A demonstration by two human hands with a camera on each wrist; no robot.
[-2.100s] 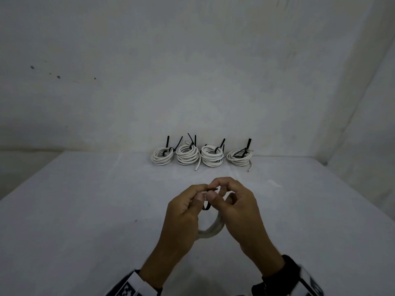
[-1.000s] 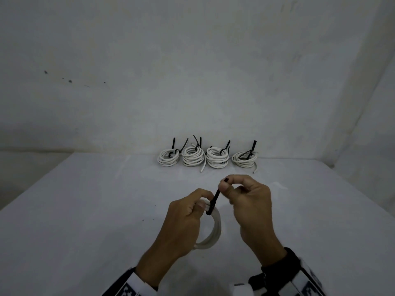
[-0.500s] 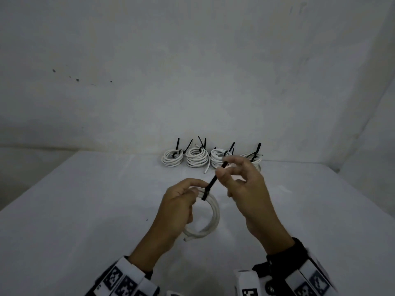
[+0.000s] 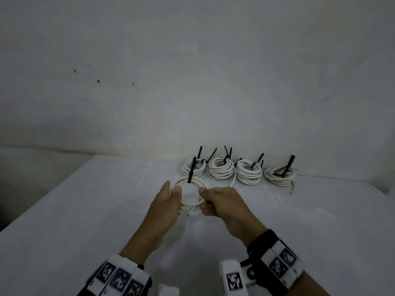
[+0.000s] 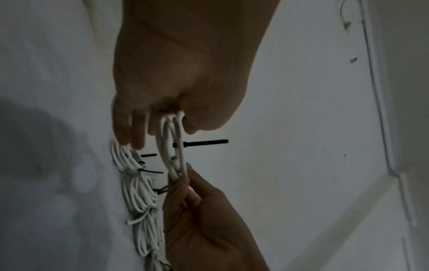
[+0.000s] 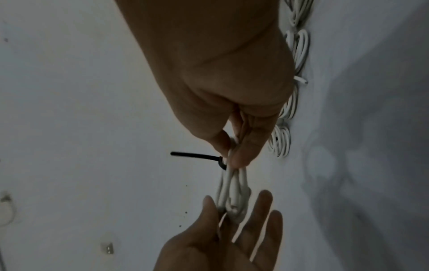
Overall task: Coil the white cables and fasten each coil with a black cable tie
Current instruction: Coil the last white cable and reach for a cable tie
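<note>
A small white cable coil is held flat just above the table, in front of the back row. A black cable tie wraps its far edge, its tail standing upright. My left hand holds the coil's left side between thumb and fingers. My right hand pinches its right side. In the left wrist view the coil runs from my left fingers to the right hand, with the tie jutting sideways. The right wrist view shows the right hand pinching the coil beside the tie.
Several tied white coils sit in a row at the back of the white table, against the wall, just beyond the held coil. A loose cable end trails from the rightmost one.
My right hand has let go of the tie's tail and taken the coil's right side. Both hands have carried the coil forward toward the back row, turning it flat.
</note>
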